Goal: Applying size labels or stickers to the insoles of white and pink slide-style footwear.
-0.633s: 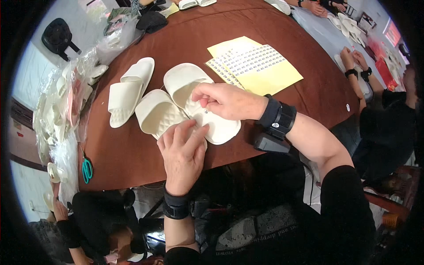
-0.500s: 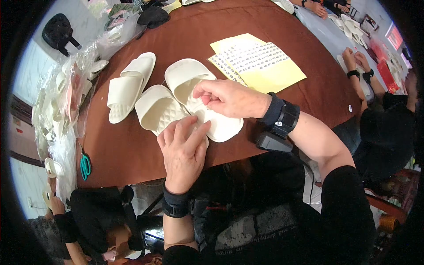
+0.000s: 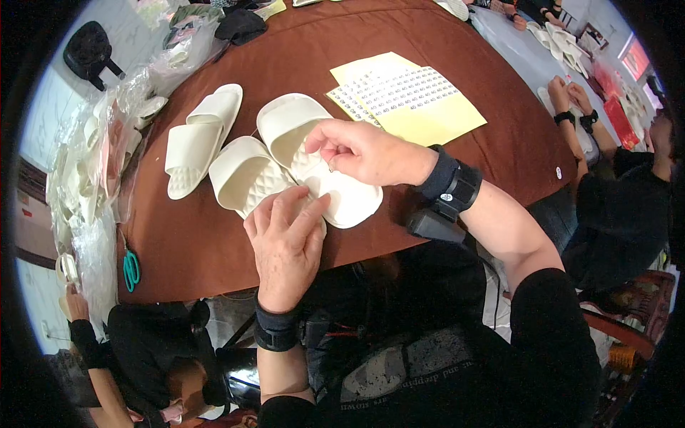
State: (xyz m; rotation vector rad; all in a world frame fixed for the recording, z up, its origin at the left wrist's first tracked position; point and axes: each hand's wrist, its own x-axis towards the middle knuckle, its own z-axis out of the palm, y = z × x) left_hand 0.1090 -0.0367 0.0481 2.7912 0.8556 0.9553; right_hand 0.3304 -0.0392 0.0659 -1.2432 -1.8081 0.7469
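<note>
White slippers lie on the brown counter (image 3: 300,43). Your left hand (image 3: 285,239) presses flat, fingers spread, on one slipper (image 3: 246,178); your right hand (image 3: 364,150) pinches the neighbouring slipper (image 3: 292,125).

Two cream slide sandals, soles textured, side by side on brown table. Right sandal (image 3: 314,153) lies flat, toe strap away, heel end toward the person. Left sandal (image 3: 246,178) touches it, angled, heel end partly hidden.
</note>
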